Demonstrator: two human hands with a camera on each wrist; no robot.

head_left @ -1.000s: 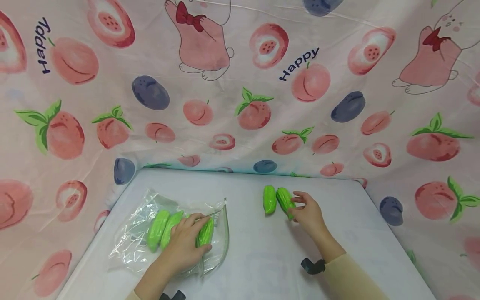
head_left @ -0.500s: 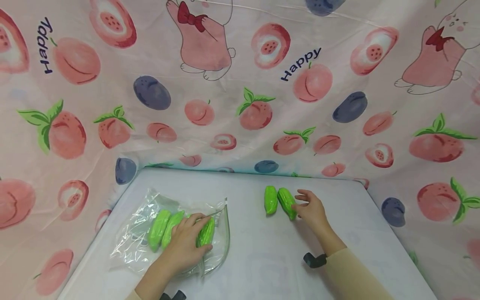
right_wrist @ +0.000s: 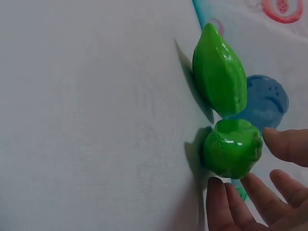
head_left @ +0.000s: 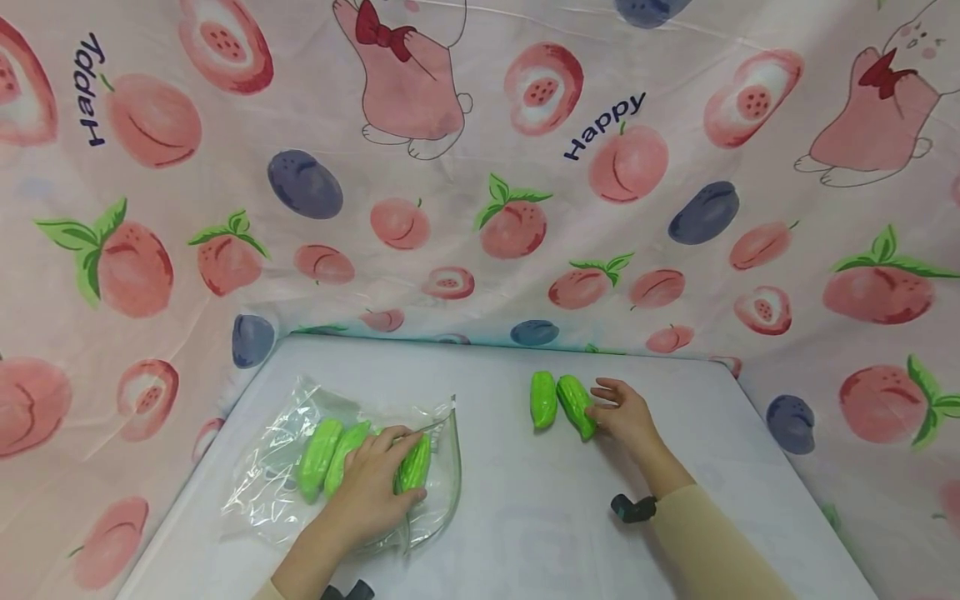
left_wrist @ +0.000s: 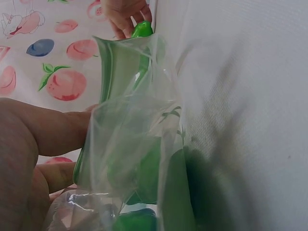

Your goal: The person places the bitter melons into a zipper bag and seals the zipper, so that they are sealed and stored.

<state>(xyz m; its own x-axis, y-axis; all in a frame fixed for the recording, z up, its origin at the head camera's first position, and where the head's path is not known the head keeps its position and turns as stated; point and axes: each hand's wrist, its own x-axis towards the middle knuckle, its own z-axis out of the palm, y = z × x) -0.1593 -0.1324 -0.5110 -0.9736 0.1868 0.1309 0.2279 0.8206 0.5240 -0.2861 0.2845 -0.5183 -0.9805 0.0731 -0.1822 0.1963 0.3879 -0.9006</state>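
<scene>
My left hand [head_left: 375, 483] lies over a clear plastic zip bag [head_left: 255, 492], its thumb and fingers holding the bag at its mouth. Inside are several ridged green toy bitter melons [head_left: 318, 458], partly covered by that hand. To the right, two more glossy toy bitter melons lie side by side on the white table: a left one [head_left: 543, 400] and a right one [head_left: 576, 406]. My right hand [head_left: 626, 417] is beside the right one, fingers loosely bent. In the right wrist view, thumb and fingers [right_wrist: 219, 202] stand around that bitter melon [right_wrist: 232, 149] without squeezing it.
The white table [head_left: 510, 517] ends at a hanging cloth [head_left: 450, 200] printed with peaches and rabbits, which rises behind and at both sides. Dark wrist camera mounts [head_left: 633, 507] stick out near both wrists.
My right hand has drawn back slightly to the right, its fingers no longer reaching over the right bitter melon. The left hand and bag hold still. The head view shifted a little.
</scene>
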